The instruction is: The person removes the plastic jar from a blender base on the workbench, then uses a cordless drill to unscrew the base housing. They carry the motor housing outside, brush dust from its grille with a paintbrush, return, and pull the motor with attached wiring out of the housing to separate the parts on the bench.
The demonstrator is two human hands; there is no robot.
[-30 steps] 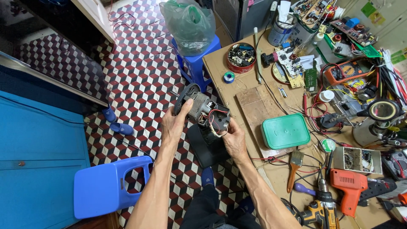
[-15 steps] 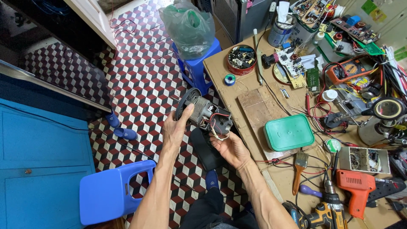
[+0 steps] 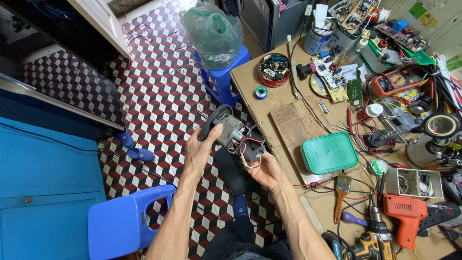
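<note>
Electric motor [image 3: 232, 136] between both hands

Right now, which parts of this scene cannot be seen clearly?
- Motor: its underside is hidden by the left hand and right hand, head view.
- Round tin: small parts inside are too small to identify.
- Yellow drill: cut off by the bottom edge.
- Green plastic box: lid hides its contents.

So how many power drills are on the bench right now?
2. An orange drill lies at the bench's near right edge, and a yellow-and-black drill lies just nearer the person, cut off by the frame's bottom. More could be hidden in the clutter of wires.
</note>
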